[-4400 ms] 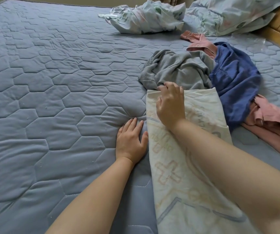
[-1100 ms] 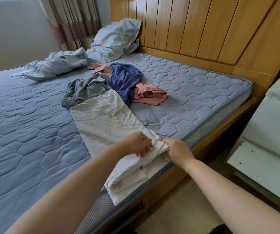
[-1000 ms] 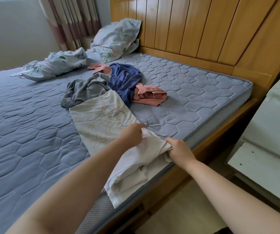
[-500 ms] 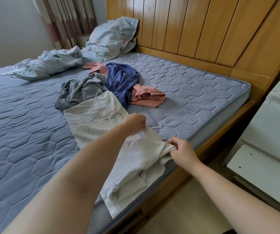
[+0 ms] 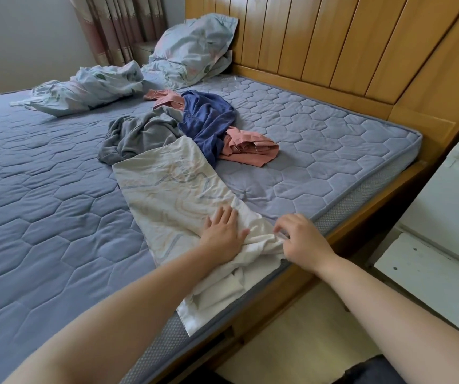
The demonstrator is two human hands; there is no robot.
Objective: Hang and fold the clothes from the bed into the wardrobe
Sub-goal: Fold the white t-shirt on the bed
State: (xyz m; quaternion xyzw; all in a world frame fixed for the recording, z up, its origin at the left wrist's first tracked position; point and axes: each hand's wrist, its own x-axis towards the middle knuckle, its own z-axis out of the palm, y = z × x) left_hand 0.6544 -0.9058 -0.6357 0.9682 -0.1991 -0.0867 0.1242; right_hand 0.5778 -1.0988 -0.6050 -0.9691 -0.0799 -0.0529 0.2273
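While the left hand (image 5: 224, 234) lies flat with fingers spread on the white patterned cloth (image 5: 173, 189), the right hand (image 5: 303, 239) pinches a bunched fold of that same cloth just beside it, fingers curled closed on the fabric. Both hands sit low in the centre of the frame, right at the near edge of the bed (image 5: 42, 203).

That cloth runs in a long strip from the middle of the frame down to the lower centre, where its crumpled white end hangs over the side of the mattress. Its far end touches the pile of clothes above it: a grey garment (image 5: 139, 134) left of centre, a dark blue garment (image 5: 209, 120) just beside it, overlapping its right edge, and a pink garment (image 5: 247, 151) to the right of the blue one. More pink fabric peeks out behind the blue one.

Up in the upper left, a rumpled floral sheet (image 5: 89, 87) lies on the blue quilted mattress, and a pillow (image 5: 195, 48) leans against the wooden headboard (image 5: 333, 45) at top centre. Curtains (image 5: 117, 26) hang behind. White furniture (image 5: 450, 217) fills the right edge of the frame.
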